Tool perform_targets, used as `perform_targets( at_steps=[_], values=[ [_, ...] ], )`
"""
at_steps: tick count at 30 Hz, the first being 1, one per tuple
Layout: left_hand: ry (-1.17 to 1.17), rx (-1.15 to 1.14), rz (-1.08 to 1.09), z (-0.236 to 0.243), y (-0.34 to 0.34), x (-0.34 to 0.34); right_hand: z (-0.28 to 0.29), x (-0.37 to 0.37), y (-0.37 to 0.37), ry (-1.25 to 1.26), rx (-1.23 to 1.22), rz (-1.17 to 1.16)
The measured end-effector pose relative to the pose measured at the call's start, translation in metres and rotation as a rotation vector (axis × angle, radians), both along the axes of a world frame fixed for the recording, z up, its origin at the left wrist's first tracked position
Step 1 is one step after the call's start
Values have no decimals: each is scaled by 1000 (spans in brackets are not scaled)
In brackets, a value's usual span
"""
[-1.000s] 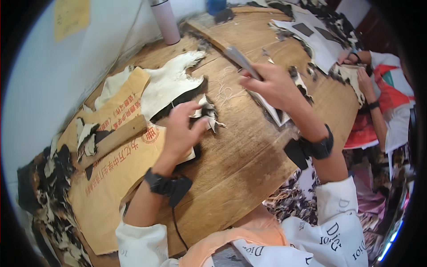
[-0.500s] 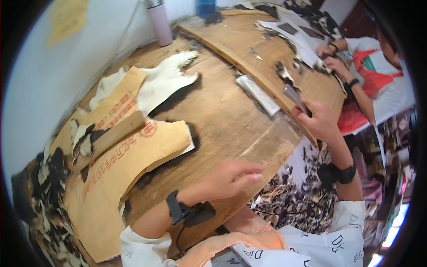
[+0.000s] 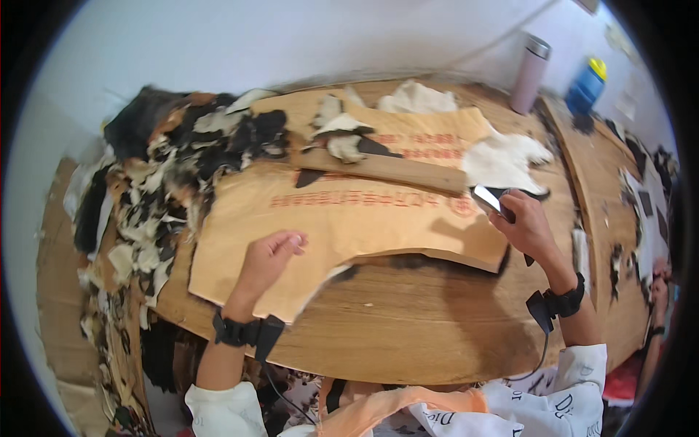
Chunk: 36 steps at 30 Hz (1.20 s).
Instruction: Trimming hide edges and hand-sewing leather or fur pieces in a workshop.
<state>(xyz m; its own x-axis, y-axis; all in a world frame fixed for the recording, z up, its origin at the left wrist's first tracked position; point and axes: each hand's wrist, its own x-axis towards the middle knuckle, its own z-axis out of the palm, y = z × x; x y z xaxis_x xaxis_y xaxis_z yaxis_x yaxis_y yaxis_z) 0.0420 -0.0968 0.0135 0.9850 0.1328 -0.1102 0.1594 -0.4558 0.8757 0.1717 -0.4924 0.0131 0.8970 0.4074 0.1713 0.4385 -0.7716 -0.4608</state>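
My left hand (image 3: pixel 271 258) is over the lower left part of a cut tan paper sheet (image 3: pixel 349 218) with red print, its fingers curled closed; what they hold, if anything, I cannot make out. My right hand (image 3: pixel 523 222) grips a silver metal tool (image 3: pixel 486 200) above the sheet's right end. A wooden batten (image 3: pixel 393 170) rests across the paper, with black-and-white hide scraps (image 3: pixel 342 124) beside it and on it. A piece of white hide (image 3: pixel 502 160) with a dark edge lies just behind my right hand.
A heap of hide scraps (image 3: pixel 145 211) covers the left of the wooden table (image 3: pixel 408 320), near cardboard (image 3: pixel 62 277). A pink flask (image 3: pixel 528 80) and blue bottle (image 3: pixel 586 91) stand by the wall. A long board (image 3: pixel 571 160) runs along the right, where a co-worker's hand (image 3: pixel 659 288) shows.
The view has swung left onto the paper sheet. My left hand has curled its fingers and lifted over the paper; my right hand, still gripping the tool, has moved to the paper's right end.
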Motion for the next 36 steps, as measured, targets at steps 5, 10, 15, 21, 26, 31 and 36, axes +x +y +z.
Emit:
perform_targets(
  at_steps=[5, 10, 15, 21, 26, 31, 36],
  values=[
    [-94, 436, 74, 19, 71, 59, -10, 18, 74, -52, -5, 164],
    [-264, 646, 55, -1, 48, 176, -31, 34, 122, -8, -159, 130],
    [-46, 718, 92, -54, 6, 244, -30, 29, 135, 72, -196, 83],
    [-213, 405, 29, -104, 4, 283, -28, 28, 149, 85, -176, 16],
    [-381, 918, 237, -55, 58, 247, -33, 31, 144, 57, -192, -5],
    [-168, 850, 352, -61, 138, 226, -46, 31, 141, 26, -174, -42],
    [-96, 729, 329, -57, 136, 248, -45, 34, 134, 116, -119, -54]
  ],
)
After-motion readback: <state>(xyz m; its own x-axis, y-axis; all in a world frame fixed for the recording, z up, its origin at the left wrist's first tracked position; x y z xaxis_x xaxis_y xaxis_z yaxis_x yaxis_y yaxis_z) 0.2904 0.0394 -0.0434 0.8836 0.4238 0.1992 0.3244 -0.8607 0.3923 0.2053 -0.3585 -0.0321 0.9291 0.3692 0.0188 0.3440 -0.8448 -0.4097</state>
